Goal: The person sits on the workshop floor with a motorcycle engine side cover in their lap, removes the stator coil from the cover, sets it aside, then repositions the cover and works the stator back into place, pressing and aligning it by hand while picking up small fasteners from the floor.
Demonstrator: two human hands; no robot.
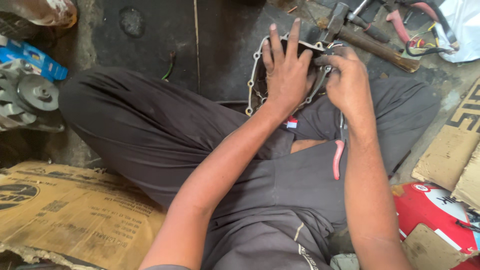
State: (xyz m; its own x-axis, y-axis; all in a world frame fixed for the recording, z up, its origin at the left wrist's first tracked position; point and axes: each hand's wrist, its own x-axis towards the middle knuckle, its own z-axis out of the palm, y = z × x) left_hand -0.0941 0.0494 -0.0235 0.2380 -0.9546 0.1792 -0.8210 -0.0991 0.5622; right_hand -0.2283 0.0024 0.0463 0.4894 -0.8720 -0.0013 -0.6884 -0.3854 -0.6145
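Item under work: a metal engine cover (256, 80) with a pale gasket rim and bolt holes, resting on the person's lap at about 12 o'clock of the view. Most of its face is hidden beneath both hands; only the left rim and part of the top edge show, so its inner detail cannot be made out.

Left hand (285, 70): laid flat on the cover, fingers spread wide and extended toward 12 o'clock, palm pressing down. The grip is open; nothing is enclosed.

Right hand (347, 82): at 3 o'clock of the cover, fingers curled inward at the cover's right edge. The grip is nearly closed on a small part with wires; the part itself is hidden by the fingers and cannot be identified.

Pliers with a red handle (338, 159) lie on the right thigh, at 6 o'clock of the right hand.

A hammer (370, 42) lies on the floor at 1 o'clock. Flattened cardboard (65, 210) lies at 8 o'clock, cut off by the frame.
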